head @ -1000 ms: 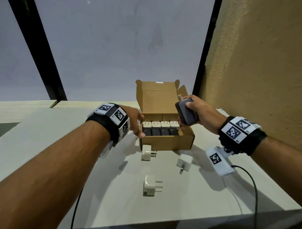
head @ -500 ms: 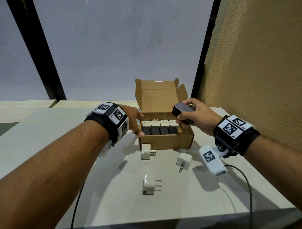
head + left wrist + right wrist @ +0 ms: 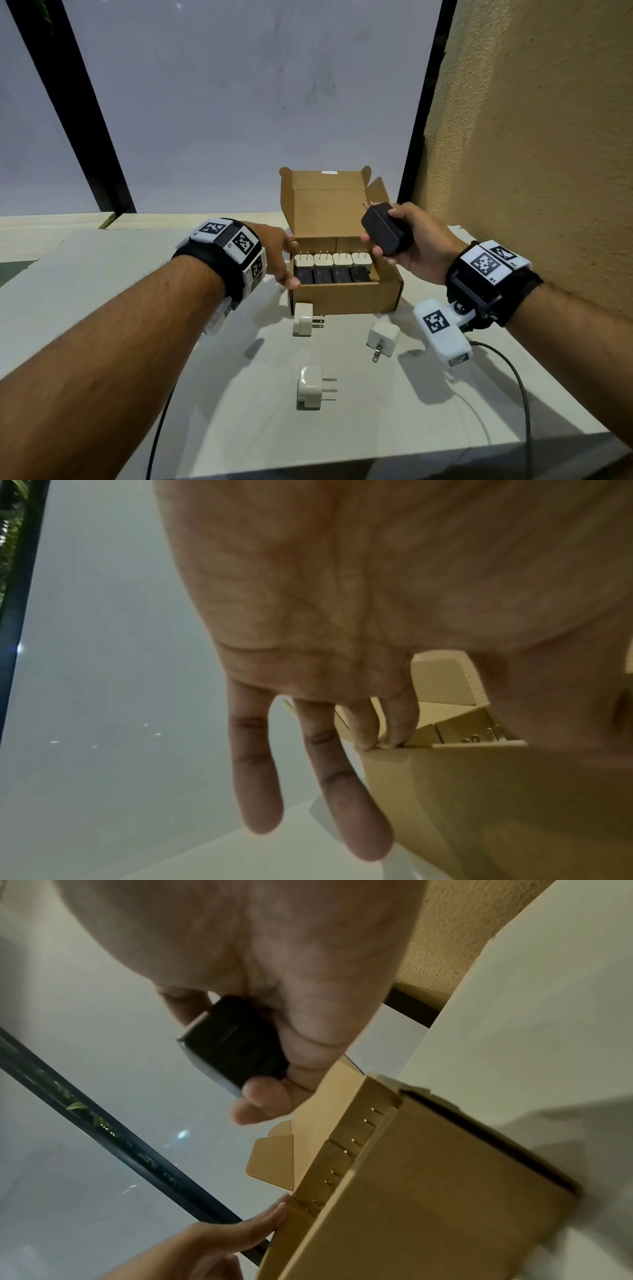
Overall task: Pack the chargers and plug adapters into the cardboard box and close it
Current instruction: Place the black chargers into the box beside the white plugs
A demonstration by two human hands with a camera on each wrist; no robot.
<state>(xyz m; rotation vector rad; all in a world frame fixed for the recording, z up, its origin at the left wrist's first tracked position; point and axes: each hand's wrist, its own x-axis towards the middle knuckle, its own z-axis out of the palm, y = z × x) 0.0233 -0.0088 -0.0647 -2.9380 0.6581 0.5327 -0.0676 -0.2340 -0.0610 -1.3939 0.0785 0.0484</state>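
Observation:
An open cardboard box (image 3: 346,296) stands on the white table, lid flap upright at the back. Inside lie a row of white plug adapters (image 3: 332,259), prongs up, and a row of black chargers (image 3: 332,275) in front of them. My right hand (image 3: 383,233) grips a black charger (image 3: 382,229) above the box's right rear corner, prongs pointing up and away; the right wrist view shows this charger (image 3: 229,1045) over the box (image 3: 428,1191). My left hand (image 3: 289,263) rests against the box's left wall, with two fingers (image 3: 394,723) on the rim. Three white adapters (image 3: 304,319) (image 3: 383,337) (image 3: 311,386) lie loose in front of the box.
A textured tan wall (image 3: 531,154) rises close on the right. Frosted window panes with black frames (image 3: 424,113) stand behind the table. The table's front edge (image 3: 376,455) is near me, and black cables (image 3: 513,370) trail from both wrists across it.
My right hand has turned the black charger from lying flat near the box's rim to tilted, prongs up, and lifted it slightly. The left hand and the loose adapters have stayed put.

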